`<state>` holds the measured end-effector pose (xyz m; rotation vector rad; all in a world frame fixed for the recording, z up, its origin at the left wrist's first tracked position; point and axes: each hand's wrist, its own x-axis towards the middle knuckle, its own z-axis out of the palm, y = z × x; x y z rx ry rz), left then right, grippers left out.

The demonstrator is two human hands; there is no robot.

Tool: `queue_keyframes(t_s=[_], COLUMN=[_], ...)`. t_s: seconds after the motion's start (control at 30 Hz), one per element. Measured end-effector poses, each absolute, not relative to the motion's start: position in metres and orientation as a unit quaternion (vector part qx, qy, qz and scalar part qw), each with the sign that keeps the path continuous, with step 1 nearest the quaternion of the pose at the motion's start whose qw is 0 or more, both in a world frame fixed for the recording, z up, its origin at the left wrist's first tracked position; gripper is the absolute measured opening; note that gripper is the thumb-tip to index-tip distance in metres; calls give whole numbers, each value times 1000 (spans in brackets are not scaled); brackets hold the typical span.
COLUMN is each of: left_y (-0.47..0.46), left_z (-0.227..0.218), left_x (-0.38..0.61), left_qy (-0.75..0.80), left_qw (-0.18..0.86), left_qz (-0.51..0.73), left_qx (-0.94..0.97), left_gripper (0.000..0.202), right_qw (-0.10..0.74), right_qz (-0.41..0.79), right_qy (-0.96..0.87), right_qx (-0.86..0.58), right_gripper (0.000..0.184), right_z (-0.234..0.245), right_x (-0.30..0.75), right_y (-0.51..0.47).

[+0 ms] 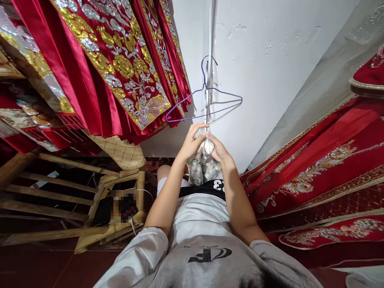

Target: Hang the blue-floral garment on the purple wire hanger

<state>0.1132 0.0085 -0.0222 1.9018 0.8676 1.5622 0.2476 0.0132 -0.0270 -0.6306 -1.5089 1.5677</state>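
A bunched piece of pale, grey-patterned fabric (200,166) hangs from both hands in front of my lap. My left hand (191,143) has its fingers closed on the top of the fabric, the thumb bent in toward the middle. From the other side, my right hand (219,149) grips the same upper edge, its fingertips partly hidden behind the cloth. Just above my fingers is a purple wire hanger (204,89), hanging against a white vertical strip (209,36) on the wall. Its lower bar passes a little above my left fingertips. What kind of garment the fabric is, I cannot tell.
Red garments with gold and silver embroidery (126,68) hang at the upper left. More red embroidered garments (315,172) hang along the right. A bamboo chair (117,176) stands at my left with dark things on it. The white wall (255,72) is straight ahead.
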Motion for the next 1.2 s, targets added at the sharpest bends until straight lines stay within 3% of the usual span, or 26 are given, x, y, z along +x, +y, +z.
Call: queue_keyframes(t_s=[0.2,0.33,0.5,0.7,0.83,1.0,1.2], left_y=[5,0,7,23,32,27,23], left_z=[-38,-32,-21,-14,-3,6,31], left_x=[69,39,13,-24,-41,-39,-13], left_qy=[372,439,522,561,560,583,464], left_qw=[427,346,222,163,158,131,104], left_qz=[338,159,10,19,71,198,363], left_qx=[751,814,824,811,810,777,801], left_gripper=[71,64,37,39,28,31,16], right_qw=[347,375,455,444,425,430,394], right_qz=[602,437,308,222,238,247,264], right_qy=[-676,-764,-785,-795,-778,-780,-789], right_qx=[-243,-292,-288,-350,-396,-382,-390], right_gripper=[34,14,13,32,26,33,38], right_z=[4,23,46,44,15,4,24], right_x=[273,282,287,292,287,313,336], right_y=[26,46,66,111,134,129,114])
